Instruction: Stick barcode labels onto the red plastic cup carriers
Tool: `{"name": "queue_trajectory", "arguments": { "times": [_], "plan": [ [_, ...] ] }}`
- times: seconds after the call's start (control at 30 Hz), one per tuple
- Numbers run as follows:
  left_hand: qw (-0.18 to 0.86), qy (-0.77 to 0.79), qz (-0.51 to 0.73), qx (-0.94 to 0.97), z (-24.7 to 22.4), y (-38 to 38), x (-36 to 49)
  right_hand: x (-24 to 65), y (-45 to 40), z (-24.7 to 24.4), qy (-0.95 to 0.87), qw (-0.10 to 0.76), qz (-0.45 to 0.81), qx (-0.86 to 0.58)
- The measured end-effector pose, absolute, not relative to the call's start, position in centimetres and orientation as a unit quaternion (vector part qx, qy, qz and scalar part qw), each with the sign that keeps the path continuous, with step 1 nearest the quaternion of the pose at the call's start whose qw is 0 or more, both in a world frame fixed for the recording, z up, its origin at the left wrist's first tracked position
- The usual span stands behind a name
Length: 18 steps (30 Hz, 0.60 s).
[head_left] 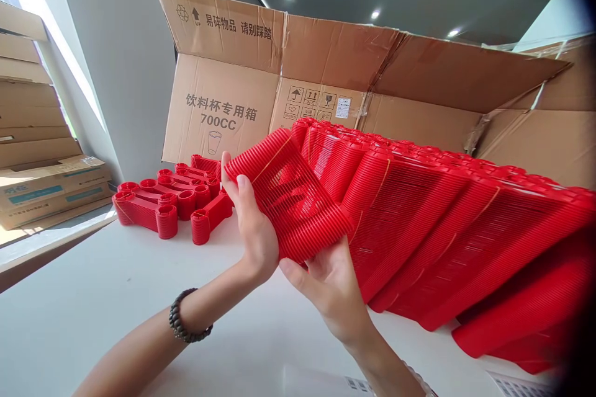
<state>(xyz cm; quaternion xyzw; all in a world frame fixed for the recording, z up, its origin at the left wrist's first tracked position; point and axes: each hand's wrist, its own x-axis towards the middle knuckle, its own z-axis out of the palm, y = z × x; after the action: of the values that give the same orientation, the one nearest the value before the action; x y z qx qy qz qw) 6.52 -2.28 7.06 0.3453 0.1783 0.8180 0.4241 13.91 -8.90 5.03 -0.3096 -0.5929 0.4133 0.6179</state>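
Observation:
Both hands hold up a stack of red plastic cup holders (291, 195), two ribbed ring columns joined by thin slats, with a thin yellowish band around it. My left hand (254, 223) grips its left side, thumb and fingers at the upper-left column. Under the lower right column, my right hand (328, 285) supports the stack, its thumb along the near edge; some of its fingers are hidden behind the stack. Just behind and to the right stand tall rows of similar red stacks (433, 229). Shorter red stacks (158, 205) sit on the table at left.
A white table (93, 298) carries everything. Behind the red rows an open cardboard box (223, 99) stands with its flaps up. Flat cartons (41, 136) are piled at the far left. A clear plastic sleeve (321, 378) with printed marks lies at the front edge.

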Motion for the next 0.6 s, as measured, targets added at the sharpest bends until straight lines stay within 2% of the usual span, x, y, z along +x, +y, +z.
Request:
{"name": "queue_trajectory", "arguments": {
  "times": [0.23,0.4,0.6],
  "plan": [
    [0.369,0.180,0.837,0.361,7.44,-2.59,6.70,14.40,-9.04,5.20,-0.566,0.600,0.412,-0.388],
    [0.362,0.151,0.848,0.358,7.54,-2.55,6.75,14.42,-8.87,5.16,-0.562,0.616,0.417,-0.362],
    [0.381,0.184,0.832,0.360,7.16,-2.18,6.54,14.94,-8.53,5.51,-0.567,0.581,0.462,-0.357]
  ]
}}
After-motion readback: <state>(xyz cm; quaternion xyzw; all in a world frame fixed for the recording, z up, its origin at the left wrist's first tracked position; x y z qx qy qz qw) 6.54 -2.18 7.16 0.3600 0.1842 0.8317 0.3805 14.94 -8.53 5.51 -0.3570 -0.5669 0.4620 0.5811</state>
